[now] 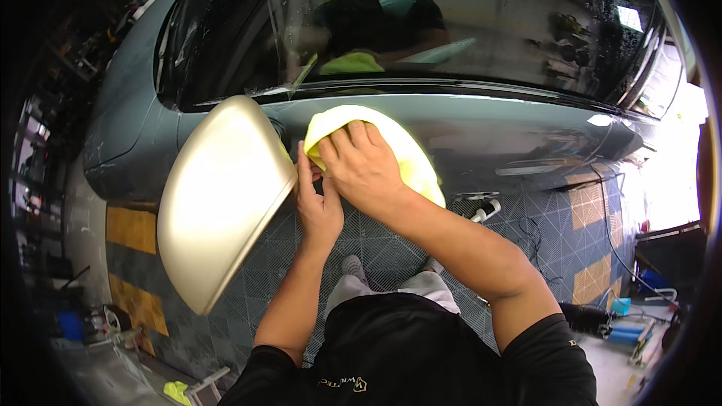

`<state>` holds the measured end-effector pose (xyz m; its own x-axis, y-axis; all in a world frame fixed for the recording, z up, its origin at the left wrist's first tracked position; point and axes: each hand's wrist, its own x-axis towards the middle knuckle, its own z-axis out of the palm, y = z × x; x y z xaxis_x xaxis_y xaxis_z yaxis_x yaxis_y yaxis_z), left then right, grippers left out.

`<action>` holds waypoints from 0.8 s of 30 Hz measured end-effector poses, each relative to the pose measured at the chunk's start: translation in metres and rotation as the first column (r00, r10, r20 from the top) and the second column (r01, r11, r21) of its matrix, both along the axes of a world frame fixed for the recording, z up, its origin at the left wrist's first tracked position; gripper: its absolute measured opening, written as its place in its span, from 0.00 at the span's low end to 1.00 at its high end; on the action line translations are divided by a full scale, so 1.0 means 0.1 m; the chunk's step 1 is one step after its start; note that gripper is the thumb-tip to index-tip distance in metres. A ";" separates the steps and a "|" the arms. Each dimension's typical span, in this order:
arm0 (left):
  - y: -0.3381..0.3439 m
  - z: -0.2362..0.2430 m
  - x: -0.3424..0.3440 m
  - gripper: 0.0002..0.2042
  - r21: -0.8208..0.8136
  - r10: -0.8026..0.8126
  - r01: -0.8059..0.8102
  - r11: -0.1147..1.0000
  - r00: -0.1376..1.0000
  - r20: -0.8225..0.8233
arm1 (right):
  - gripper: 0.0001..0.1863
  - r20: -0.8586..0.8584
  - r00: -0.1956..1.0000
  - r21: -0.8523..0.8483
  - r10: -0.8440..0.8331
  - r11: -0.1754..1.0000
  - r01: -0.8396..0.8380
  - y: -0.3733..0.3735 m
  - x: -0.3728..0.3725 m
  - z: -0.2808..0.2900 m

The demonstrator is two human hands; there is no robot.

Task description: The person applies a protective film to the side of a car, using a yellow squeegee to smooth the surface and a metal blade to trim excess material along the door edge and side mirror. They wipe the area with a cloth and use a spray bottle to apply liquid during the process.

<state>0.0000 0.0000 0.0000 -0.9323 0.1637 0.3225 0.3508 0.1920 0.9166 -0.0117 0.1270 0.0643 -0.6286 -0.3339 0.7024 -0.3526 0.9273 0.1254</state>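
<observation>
A pale gold car mirror housing [214, 203] stands out from the grey-blue car's door [511, 135], below its dark, wet side window [541, 30]. My right hand [359, 162] grips a bunched yellow cloth [414, 165] just right of the mirror, fingers bent over it. Beside the mirror's inner edge, my left hand [317, 203] touches the cloth with its fingers raised; some fingers are hidden, and I cannot tell whether they grip it.
Below the car lies dark tiled flooring with tan squares [131, 229]. A white cylindrical object [489, 210] and dark cables [534, 240] lie at the right. Equipment stands at both lower sides, with another yellow cloth [177, 392] at bottom left. The window reflects a person.
</observation>
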 end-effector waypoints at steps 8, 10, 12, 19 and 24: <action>-0.08 0.10 -0.28 0.26 0.323 -0.256 0.225 0.919 0.965 0.057 | 0.20 0.202 0.951 0.156 -0.235 0.966 0.206 -0.20 -0.20 0.10; -0.08 0.11 -0.29 0.26 0.317 -0.297 0.267 0.910 0.953 0.049 | 0.21 0.180 0.954 0.155 -0.240 0.965 0.213 -0.15 -0.17 0.12; -0.01 0.13 -0.26 0.27 0.343 -0.323 0.277 0.898 0.943 0.083 | 0.21 0.185 0.947 0.183 -0.263 0.956 0.230 -0.06 -0.12 0.13; 0.38 0.23 -0.11 0.26 0.429 -0.438 0.356 0.830 0.893 0.107 | 0.15 0.133 0.944 0.222 -0.303 0.937 0.270 0.41 0.13 0.18; 0.79 0.40 0.03 0.23 0.395 -0.452 0.362 0.844 0.878 0.161 | 0.14 0.130 0.935 0.226 -0.330 0.928 0.296 0.86 0.35 0.21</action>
<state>0.0034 0.0793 0.0403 -0.8602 0.4663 0.2065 0.0896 -0.2605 0.9613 0.0234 0.2130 0.0856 -0.8235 -0.2242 0.5212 -0.0799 0.9553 0.2846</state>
